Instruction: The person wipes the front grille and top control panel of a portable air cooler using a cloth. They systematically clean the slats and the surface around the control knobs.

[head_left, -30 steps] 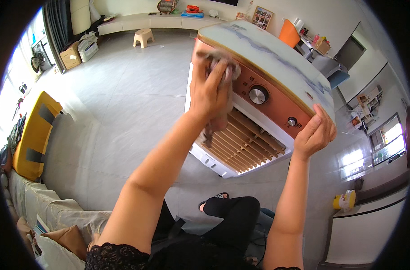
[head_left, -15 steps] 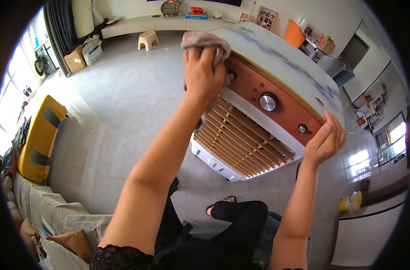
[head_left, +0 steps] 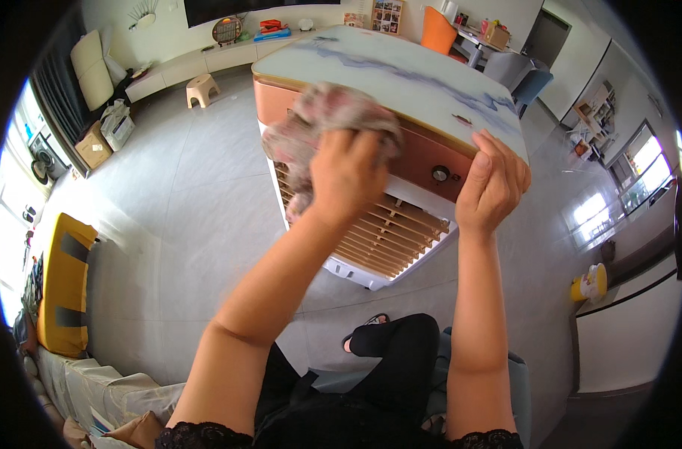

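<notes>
In front of me stands an air cooler [head_left: 440, 213] with a white body, a slatted tan grille, a copper-coloured control panel and a marble-patterned top [head_left: 401, 71]. My left hand [head_left: 350, 173], somewhat blurred, presses a crumpled pink and grey cloth [head_left: 333, 112] against the panel. The cloth covers the panel's left and middle parts and hangs down over the grille's left edge. Only the right-hand knob [head_left: 440, 173] shows. My right hand [head_left: 493, 183] grips the front right corner, fingers along the top's edge and side.
Behind the cooler runs a low white cabinet [head_left: 178, 72], with a small beige stool [head_left: 203, 91] before it. A yellow padded piece [head_left: 66, 284] stands on the left beside a covered sofa [head_left: 124, 385]. At right are a yellow bucket [head_left: 589, 283] and a blue chair [head_left: 533, 84].
The cloth in my left hand has moved rightward along the panel and now hides the large middle knob. My right hand stays at the corner. The whole view has shifted.
</notes>
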Demonstrator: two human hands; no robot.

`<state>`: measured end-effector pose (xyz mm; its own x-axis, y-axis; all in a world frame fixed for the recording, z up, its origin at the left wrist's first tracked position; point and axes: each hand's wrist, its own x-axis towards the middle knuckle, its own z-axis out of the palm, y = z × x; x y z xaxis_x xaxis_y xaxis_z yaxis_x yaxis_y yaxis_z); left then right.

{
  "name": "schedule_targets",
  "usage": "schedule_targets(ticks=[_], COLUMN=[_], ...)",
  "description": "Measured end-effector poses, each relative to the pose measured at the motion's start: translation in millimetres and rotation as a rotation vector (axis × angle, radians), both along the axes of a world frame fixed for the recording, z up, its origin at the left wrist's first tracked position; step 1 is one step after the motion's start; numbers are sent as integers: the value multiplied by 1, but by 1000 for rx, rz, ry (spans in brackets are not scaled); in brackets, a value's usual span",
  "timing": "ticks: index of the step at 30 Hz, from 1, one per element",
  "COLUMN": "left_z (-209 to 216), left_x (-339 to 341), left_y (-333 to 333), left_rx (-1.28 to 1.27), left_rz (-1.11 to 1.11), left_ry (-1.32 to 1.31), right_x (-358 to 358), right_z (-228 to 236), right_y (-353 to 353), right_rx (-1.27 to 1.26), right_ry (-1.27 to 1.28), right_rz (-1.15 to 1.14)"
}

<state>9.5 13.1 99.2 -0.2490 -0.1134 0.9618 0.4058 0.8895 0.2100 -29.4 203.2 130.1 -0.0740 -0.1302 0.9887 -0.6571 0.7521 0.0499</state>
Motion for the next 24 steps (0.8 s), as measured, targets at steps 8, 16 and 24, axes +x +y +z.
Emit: schedule_targets(ticks=[8,16,24], left_z=[-13,-80,-80], left_x=[19,17,26], left_y=[75,37,17], left_rx=[-201,-131,-225], left_rz=[-182,-11,-8], left_ry=[-291,-304,-231], right_x=[-2,-1,-2], right_z=[1,1,-1], right_y=[3,10,7], right_rx=[-38,5,-10], right_ry=[1,17,37], right_rz=[100,116,91])
